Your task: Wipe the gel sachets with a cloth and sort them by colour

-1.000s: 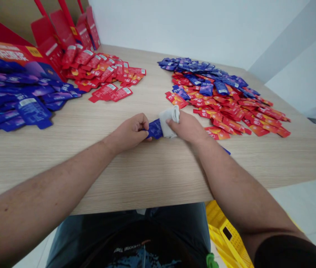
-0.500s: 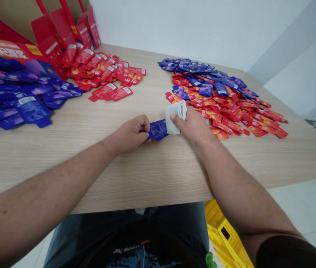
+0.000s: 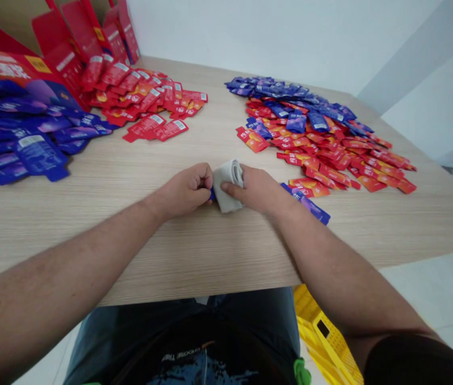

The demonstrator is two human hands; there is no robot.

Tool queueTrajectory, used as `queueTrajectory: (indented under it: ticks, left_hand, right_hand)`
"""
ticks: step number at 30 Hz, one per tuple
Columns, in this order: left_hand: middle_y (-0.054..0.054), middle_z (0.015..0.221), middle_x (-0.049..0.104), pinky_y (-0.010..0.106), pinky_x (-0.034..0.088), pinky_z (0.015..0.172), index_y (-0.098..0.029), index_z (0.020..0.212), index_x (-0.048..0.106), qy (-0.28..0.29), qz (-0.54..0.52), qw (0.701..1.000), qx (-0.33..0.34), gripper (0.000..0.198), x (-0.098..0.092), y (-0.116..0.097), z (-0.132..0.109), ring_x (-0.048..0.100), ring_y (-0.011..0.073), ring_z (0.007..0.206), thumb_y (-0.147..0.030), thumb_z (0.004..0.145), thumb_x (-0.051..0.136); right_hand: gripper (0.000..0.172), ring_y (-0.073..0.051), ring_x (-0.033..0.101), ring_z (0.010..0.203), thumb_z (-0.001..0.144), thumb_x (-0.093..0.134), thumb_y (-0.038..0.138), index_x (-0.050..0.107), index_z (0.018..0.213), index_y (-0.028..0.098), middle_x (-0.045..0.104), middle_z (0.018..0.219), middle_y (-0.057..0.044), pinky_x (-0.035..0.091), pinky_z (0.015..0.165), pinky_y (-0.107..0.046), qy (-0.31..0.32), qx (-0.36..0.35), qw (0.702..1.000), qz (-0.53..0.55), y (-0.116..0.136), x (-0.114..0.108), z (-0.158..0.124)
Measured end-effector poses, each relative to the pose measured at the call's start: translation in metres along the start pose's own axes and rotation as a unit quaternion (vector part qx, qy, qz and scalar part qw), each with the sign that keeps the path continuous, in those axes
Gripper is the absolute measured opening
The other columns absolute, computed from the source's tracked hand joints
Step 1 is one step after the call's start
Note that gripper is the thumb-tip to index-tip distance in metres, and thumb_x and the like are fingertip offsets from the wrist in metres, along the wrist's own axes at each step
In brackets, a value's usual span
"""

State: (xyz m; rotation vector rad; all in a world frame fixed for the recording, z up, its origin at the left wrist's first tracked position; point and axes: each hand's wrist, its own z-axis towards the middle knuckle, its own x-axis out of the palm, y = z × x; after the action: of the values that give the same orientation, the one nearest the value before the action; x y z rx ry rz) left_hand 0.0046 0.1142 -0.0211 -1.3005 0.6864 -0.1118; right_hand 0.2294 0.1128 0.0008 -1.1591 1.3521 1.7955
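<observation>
My left hand (image 3: pixel 192 187) is closed on the end of a blue packet (image 3: pixel 212 193), and only a sliver of the packet shows by the fingertips. A folded whitish cloth (image 3: pixel 226 188) lies over the rest. My right hand (image 3: pixel 256 188) grips this cloth, thumb on top and fingers behind. Both hands are close together, low over the table. Beside my right forearm lies a single blue-purple packet (image 3: pixel 310 206). Beyond it spreads a pile of red-orange packets (image 3: pixel 330 160), with blue packets (image 3: pixel 286 92) heaped along its far side.
At the left is a heap of blue packets (image 3: pixel 38 149), with red packets (image 3: pixel 138 96) behind it. Red cardboard boxes (image 3: pixel 58 43) stand at the back left. The wooden table (image 3: pixel 210 256) meets a white wall. A yellow basket (image 3: pixel 330 342) sits below its front edge.
My right hand has moved left with the cloth, which now covers nearly all of the blue packet. My left hand has hardly moved. A blue-purple packet now shows beside my right forearm.
</observation>
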Motion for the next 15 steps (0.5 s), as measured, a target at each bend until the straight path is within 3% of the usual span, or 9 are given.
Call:
queueTrajectory:
  ticks: [2,5,7,11,15]
  left_hand:
    - [-0.004,0.063,0.057,0.026,0.042,0.056,-0.022,0.075,0.046,-0.008,0.013,1.000,-0.004,0.014,-0.001,0.000,0.000,0.060,0.0154,0.060,-0.014,0.067,0.053]
    - [-0.003,0.065,0.059,0.026,0.043,0.057,-0.022,0.076,0.046,-0.014,0.014,1.000,-0.012,0.012,-0.002,0.000,-0.001,0.062,0.0158,0.063,-0.014,0.069,0.052]
    - [-0.003,0.065,0.059,0.026,0.043,0.057,-0.022,0.077,0.046,-0.009,0.013,1.000,-0.008,0.013,-0.002,-0.001,-0.001,0.062,0.0158,0.063,-0.014,0.069,0.052]
    - [-0.004,0.064,0.059,0.026,0.043,0.057,-0.022,0.076,0.047,-0.006,0.036,0.999,-0.001,0.014,-0.001,-0.001,-0.001,0.061,0.0154,0.062,-0.013,0.068,0.053]
    - [-0.003,0.066,0.061,0.026,0.043,0.058,-0.022,0.076,0.046,-0.014,0.028,0.999,-0.006,0.012,-0.001,-0.001,0.000,0.062,0.0154,0.063,-0.014,0.069,0.052]
  right_hand:
    - [0.040,-0.032,0.068,0.098,0.090,0.056,0.048,0.065,0.115,0.018,0.073,0.108,-0.015,0.051,0.084,-0.042,-0.004,0.036,0.999,-0.038,-0.004,0.001,0.002]
    - [0.042,-0.035,0.067,0.101,0.089,0.056,0.047,0.065,0.116,0.016,0.072,0.111,-0.018,0.051,0.084,-0.044,-0.078,0.104,0.990,-0.060,-0.013,-0.003,0.004]
    - [0.043,-0.034,0.067,0.102,0.089,0.055,0.048,0.064,0.118,0.017,0.072,0.112,-0.016,0.051,0.084,-0.043,-0.091,0.082,0.992,-0.028,-0.012,-0.004,0.002]
    - [0.041,-0.030,0.067,0.098,0.090,0.054,0.051,0.064,0.115,0.020,0.073,0.108,-0.011,0.051,0.083,-0.040,-0.019,0.005,1.000,-0.007,-0.004,0.003,0.002]
    - [0.042,-0.035,0.067,0.099,0.089,0.055,0.049,0.064,0.115,0.017,0.072,0.110,-0.017,0.051,0.083,-0.045,-0.073,0.095,0.991,-0.057,-0.011,0.001,0.004]
